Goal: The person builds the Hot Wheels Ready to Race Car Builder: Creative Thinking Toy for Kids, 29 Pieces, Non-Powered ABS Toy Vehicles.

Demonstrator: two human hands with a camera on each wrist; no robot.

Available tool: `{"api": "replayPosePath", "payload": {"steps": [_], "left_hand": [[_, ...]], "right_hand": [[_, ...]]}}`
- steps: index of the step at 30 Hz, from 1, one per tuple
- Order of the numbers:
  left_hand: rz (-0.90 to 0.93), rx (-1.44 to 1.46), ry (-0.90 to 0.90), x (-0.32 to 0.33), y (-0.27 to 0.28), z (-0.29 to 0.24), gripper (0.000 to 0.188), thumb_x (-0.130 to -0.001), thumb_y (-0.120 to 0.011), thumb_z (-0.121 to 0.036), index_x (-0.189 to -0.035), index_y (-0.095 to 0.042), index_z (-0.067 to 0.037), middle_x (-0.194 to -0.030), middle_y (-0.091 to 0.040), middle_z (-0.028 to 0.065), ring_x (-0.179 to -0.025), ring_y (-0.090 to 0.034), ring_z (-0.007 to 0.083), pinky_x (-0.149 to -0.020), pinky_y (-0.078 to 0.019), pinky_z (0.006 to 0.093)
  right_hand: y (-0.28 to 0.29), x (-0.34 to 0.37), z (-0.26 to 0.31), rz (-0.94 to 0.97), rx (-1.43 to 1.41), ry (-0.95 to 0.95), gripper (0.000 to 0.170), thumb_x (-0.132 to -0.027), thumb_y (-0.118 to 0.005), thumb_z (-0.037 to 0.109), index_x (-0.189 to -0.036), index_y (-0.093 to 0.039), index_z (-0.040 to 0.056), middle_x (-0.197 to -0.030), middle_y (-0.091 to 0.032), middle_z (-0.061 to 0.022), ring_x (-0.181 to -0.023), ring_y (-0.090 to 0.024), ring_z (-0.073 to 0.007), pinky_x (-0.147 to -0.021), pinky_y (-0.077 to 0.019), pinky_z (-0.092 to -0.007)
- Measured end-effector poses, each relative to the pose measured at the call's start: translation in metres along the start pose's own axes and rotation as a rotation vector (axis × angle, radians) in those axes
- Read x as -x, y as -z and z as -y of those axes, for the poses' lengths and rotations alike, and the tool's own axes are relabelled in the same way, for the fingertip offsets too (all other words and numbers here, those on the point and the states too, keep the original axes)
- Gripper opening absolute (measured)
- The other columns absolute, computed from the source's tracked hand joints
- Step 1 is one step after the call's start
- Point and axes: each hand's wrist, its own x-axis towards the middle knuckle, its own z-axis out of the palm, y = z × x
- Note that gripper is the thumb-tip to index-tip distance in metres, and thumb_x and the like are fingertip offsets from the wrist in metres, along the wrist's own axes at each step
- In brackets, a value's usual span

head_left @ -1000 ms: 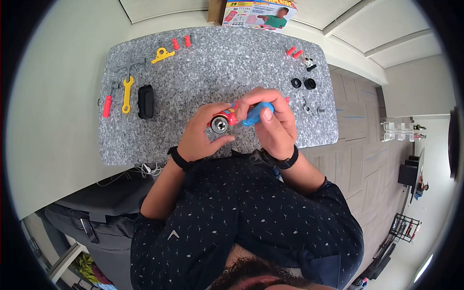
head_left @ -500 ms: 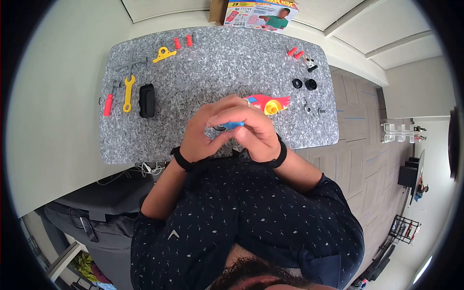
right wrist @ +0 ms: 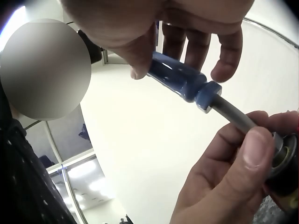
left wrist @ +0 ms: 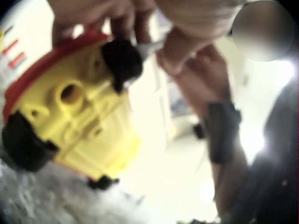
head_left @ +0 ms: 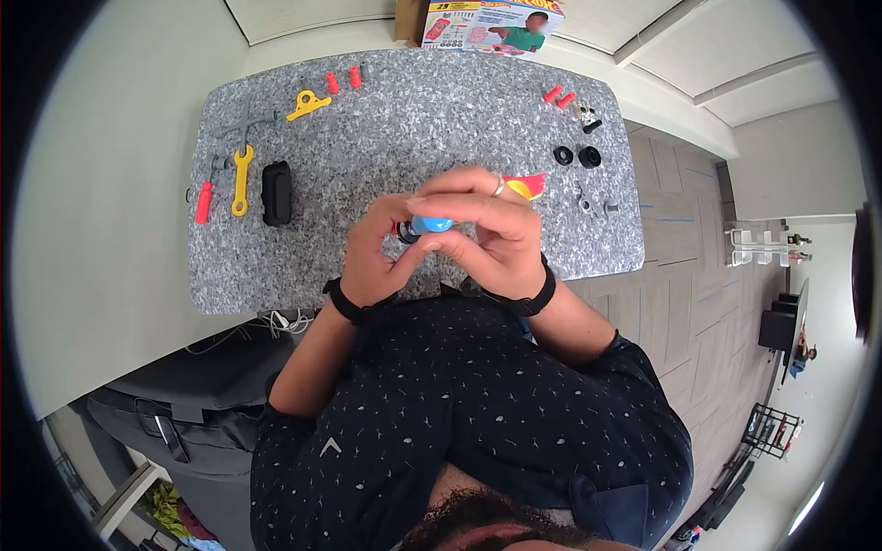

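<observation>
Blue driver (right wrist: 175, 77) moved to toy car (left wrist: 100, 137) wheel (left wrist: 122, 61); right fingers (head_left: 478, 209) pinch driver, left fingers (right wrist: 256, 154) grip car; likely engaged.

Beneath the grip, a speckled grey table (head_left: 413, 129) is seen, backed by a pale wall (head_left: 317, 18); right of the grip, grey floor (head_left: 657, 188) is marked with blue streaks; far right, a bright light (head_left: 808, 508) is shown

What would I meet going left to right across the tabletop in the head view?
Red-handled plastic tool, yellow plastic wrench, oblong black part, left hand, right hand, flat black ring, thicker black wheel, rightmost small grey piece.
</observation>
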Motion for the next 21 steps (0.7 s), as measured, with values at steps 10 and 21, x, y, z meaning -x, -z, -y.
{"api": "replayPosePath", "payload": {"steps": [10, 21], "left_hand": [[0.059, -0.057, -0.023, -0.008, 0.002, -0.001, 0.020, -0.110, -0.071, -0.011, -0.129, -0.072, -0.003, -0.128, -0.076, 0.0147, -0.123, -0.070, 0.0337, -0.106, -0.0540, 0.0439], [0.025, 0.102, 0.107, 0.006, -0.002, 0.016, 0.033, -0.117, -0.059, -0.013, -0.149, -0.062, -0.001, -0.132, -0.072, 0.0145, -0.118, -0.072, 0.0242, -0.102, -0.0555, 0.0383]], "right_hand": [[-0.001, -0.007, 0.001, -0.118, 0.048, -0.014, 0.033, -0.094, -0.090, 0.005, -0.125, -0.080, 0.0049, -0.134, -0.077, -0.0151, -0.117, -0.077, -0.0266, -0.099, -0.0609, -0.0391], [-0.001, -0.019, -0.009, -0.029, -0.071, 0.020, 0.025, -0.100, -0.078, -0.005, -0.123, -0.077, 0.0047, -0.143, -0.076, -0.0188, -0.123, -0.078, -0.0271, -0.096, -0.0643, -0.0374]]}}
